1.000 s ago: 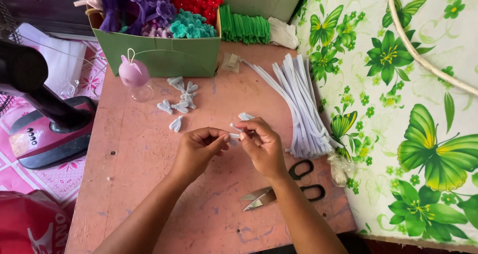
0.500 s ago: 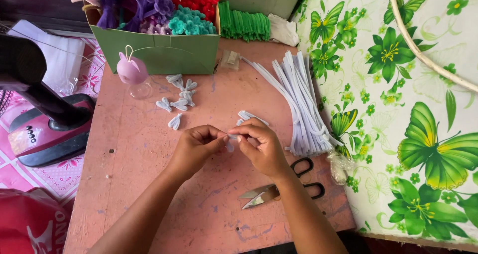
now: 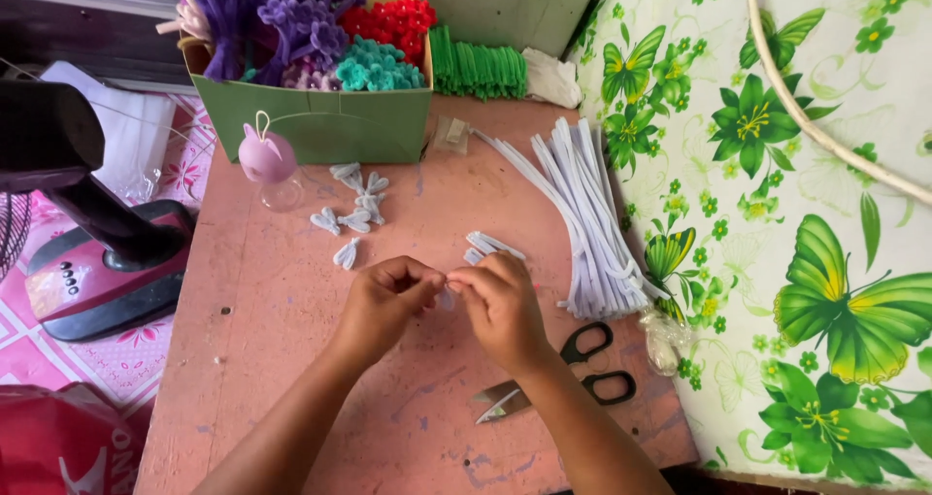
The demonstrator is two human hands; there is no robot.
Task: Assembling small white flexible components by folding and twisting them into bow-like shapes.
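On your left, several small finished white bows [image 3: 351, 215] lie on the worktop [image 3: 282, 359]. Your left hand [image 3: 382, 299] and right hand [image 3: 500, 301] both pinch one short white piece [image 3: 449, 296] between them, fingers closed. Many white stems [image 3: 587, 223] remain unused, reaching the right edge; free room is before you.

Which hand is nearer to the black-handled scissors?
Right. The right hand sits just up-left of the black-handled scissors, its wrist almost beside the handles. The left hand is farther left, beyond the right hand.
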